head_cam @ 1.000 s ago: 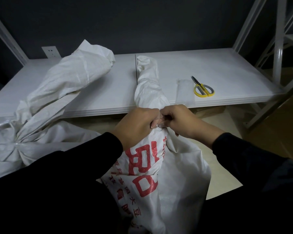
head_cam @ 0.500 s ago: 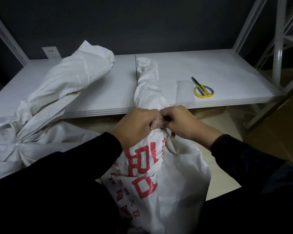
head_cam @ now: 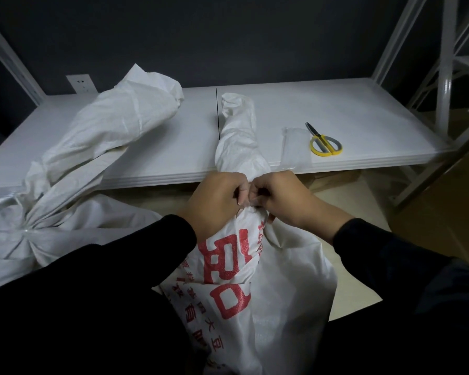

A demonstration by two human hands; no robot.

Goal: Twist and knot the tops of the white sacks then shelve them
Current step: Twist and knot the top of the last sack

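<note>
- The left hand (head_cam: 217, 201) and the right hand (head_cam: 282, 200) meet at the centre of the view with their knuckles touching. The fingers of both are curled tight round the gathered neck of the printed sack (head_cam: 257, 288).
- The printed sack is white with red characters. It stands on the floor (head_cam: 152, 201) between the person's dark sleeves (head_cam: 119, 280), and its body runs from the hands toward 6 o'clock.
- Above the grip, its twisted top (head_cam: 237, 136) runs toward 12 o'clock as a rope-like length. It lies on the shelf board (head_cam: 363, 109), and its end sits just right of the seam between two panels.
- A second sack (head_cam: 73, 234) lies at 9 o'clock, off the board, with its neck drawn into a tight bunch. Its long loose top (head_cam: 114, 125) stretches toward 11 o'clock across the shelf board.
- Yellow-handled scissors (head_cam: 325, 143) lie flat on the board at 2 o'clock from the hands. Their blades are closed and aim toward 11 o'clock.
- A clear packet (head_cam: 294, 147) lies just beside the scissors at their 9 o'clock, reaching the board's front edge.
- A wall socket (head_cam: 81, 83) sits on the dark wall at 10 o'clock, behind the second sack's top.
- White rack uprights (head_cam: 444, 63) rise at 2 o'clock, at the board's right end.
</note>
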